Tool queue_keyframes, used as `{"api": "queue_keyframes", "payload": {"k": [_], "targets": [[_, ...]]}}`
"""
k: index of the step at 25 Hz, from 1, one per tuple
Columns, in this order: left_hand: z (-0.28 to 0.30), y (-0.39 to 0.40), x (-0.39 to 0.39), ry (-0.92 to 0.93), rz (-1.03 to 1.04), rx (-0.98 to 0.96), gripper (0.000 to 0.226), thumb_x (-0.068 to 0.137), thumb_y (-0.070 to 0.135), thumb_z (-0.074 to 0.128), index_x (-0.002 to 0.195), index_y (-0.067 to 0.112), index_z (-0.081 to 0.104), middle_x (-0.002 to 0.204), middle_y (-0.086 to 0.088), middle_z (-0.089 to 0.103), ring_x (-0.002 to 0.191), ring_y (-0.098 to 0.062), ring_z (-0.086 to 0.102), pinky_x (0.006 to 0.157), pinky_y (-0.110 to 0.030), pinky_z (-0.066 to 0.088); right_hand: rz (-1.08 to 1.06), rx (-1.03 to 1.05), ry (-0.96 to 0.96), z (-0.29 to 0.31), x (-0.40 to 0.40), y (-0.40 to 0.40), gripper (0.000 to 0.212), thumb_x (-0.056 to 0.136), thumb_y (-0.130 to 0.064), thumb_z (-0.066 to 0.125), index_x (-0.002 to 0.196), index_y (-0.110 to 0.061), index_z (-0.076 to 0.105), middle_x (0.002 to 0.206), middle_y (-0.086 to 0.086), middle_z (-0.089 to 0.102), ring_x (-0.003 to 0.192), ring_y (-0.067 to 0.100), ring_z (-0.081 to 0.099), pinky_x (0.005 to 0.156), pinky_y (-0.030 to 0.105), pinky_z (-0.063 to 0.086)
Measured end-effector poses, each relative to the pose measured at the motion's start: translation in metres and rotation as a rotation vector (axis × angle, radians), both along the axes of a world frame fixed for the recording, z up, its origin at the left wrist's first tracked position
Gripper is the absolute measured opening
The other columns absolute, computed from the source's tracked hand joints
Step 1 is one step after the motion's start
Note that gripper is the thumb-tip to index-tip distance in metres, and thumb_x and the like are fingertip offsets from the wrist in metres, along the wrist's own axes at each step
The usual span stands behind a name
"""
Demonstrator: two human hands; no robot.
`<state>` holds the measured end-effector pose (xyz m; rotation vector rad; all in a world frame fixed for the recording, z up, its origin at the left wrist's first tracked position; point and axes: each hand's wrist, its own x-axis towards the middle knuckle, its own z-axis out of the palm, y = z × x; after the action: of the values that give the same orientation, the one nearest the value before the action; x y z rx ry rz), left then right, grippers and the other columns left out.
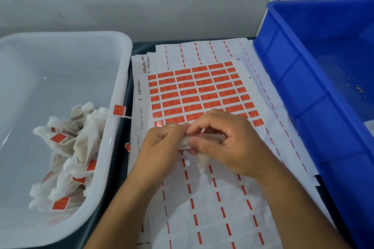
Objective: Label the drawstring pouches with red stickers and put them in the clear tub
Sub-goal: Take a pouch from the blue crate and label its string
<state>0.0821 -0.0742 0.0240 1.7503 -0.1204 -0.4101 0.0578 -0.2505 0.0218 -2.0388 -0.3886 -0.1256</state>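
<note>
Hands pinching a pouch over the sticker sheet.

Head view: left hand (162,141) and right hand (224,141) meet at the table's middle, fingers curled, both pinching one white pouch (199,157) whose tail hangs below the right fingers. Under them lies the sheet (202,91) of red stickers (186,85). Along the table's left edge, the tub (113,79) holds labelled pouches (68,157); one tag (119,110) hangs over its rim. A blue bin (315,79) stands at the right edge.

My way left lies open over the clear tub's (119,79) low rim — the tall blue crate (299,79) walls off my right.
</note>
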Motion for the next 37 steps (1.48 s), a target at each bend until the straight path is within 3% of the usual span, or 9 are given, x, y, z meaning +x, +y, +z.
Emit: {"api": "queue_keyframes", "payload": {"k": [2,5,9,13,20,22,25,31,37], "targets": [[0.0,-0.002,0.0,0.069,0.094,-0.035,0.035,0.102,0.043,0.049,0.081,0.048,0.076,0.087,0.014,0.076,0.086,-0.001,0.072,0.078,-0.027,0.053,-0.016,-0.054,-0.012,-0.001,-0.001,-0.001,0.022,0.095,-0.034,0.068,0.116,-0.032,0.071,0.112,-0.025,0.067,0.109,0.001,0.063,0.092,0.011,0.049],[0.0,-0.003,0.002,0.134,0.178,-0.034,0.037,0.102,0.054,0.044,0.077,0.062,0.07,0.087,0.022,0.075,0.085,0.003,0.072,0.083,-0.036,0.055,-0.044,-0.165,-0.065,-0.002,-0.001,-0.002,0.031,0.095,-0.036,0.067,0.124,-0.025,0.072,0.116,-0.022,0.066,0.109,-0.002,0.063,0.097,0.012,0.048],[-0.006,-0.001,0.004,0.144,0.202,-0.029,0.046,0.096,0.064,0.036,0.082,0.047,0.077,0.09,0.012,0.078,0.09,-0.007,0.074,0.096,-0.048,0.054,-0.015,-0.242,-0.036,-0.001,-0.002,-0.002,0.038,0.094,-0.044,0.066,0.129,-0.029,0.069,0.119,-0.02,0.067,0.109,0.001,0.062,0.095,0.012,0.049],[-0.008,0.002,0.003,0.123,0.116,-0.004,0.051,0.09,0.065,0.035,0.087,0.038,0.078,0.098,0.008,0.077,0.099,-0.019,0.072,0.099,-0.05,0.053,-0.074,-0.339,-0.038,-0.004,-0.002,-0.004,0.037,0.091,-0.043,0.069,0.127,-0.03,0.068,0.119,-0.017,0.066,0.105,0.003,0.059,0.094,0.014,0.047],[0.0,0.004,0.002,-0.038,-0.123,-0.058,0.023,0.092,0.04,0.054,0.093,0.045,0.077,0.105,0.013,0.068,0.104,-0.008,0.064,0.082,-0.019,0.056,-0.148,-0.088,-0.043,-0.005,0.002,-0.007,0.025,0.095,-0.032,0.068,0.119,-0.026,0.071,0.115,-0.013,0.071,0.11,0.01,0.064,0.091,0.021,0.056],[0.002,0.005,0.002,-0.059,-0.156,-0.069,0.016,0.096,0.044,0.061,0.098,0.045,0.077,0.108,0.014,0.068,0.108,-0.007,0.063,0.086,-0.025,0.055,-0.155,-0.025,-0.02,-0.005,0.002,-0.007,0.022,0.096,-0.034,0.066,0.116,-0.028,0.072,0.112,-0.015,0.071,0.109,0.011,0.065,0.088,0.02,0.056],[0.001,0.003,0.001,-0.087,-0.135,-0.088,0.023,0.084,0.05,0.06,0.099,0.045,0.078,0.109,0.012,0.07,0.109,-0.011,0.062,0.091,-0.031,0.052,-0.145,0.08,0.004,-0.004,0.002,-0.005,0.016,0.097,-0.027,0.066,0.113,-0.027,0.072,0.108,-0.017,0.071,0.109,0.013,0.066,0.087,0.018,0.054],[-0.002,-0.002,-0.002,-0.13,-0.029,-0.223,0.02,0.082,0.043,0.07,0.097,0.037,0.081,0.105,0.004,0.075,0.106,-0.016,0.068,0.083,-0.018,0.055,-0.096,0.231,0.077,0.002,0.004,0.0,0.015,0.098,-0.031,0.062,0.11,-0.032,0.07,0.109,-0.017,0.068,0.114,0.015,0.064,0.09,0.022,0.056],[-0.004,-0.005,-0.004,0.02,0.075,-0.319,0.023,0.072,0.042,0.076,0.089,0.028,0.083,0.099,-0.006,0.073,0.091,-0.028,0.068,0.08,-0.038,0.059,-0.077,0.301,0.146,0.004,0.004,0.003,0.015,0.095,-0.038,0.06,0.107,-0.04,0.069,0.108,-0.02,0.069,0.115,0.012,0.063,0.093,0.025,0.057]]}}
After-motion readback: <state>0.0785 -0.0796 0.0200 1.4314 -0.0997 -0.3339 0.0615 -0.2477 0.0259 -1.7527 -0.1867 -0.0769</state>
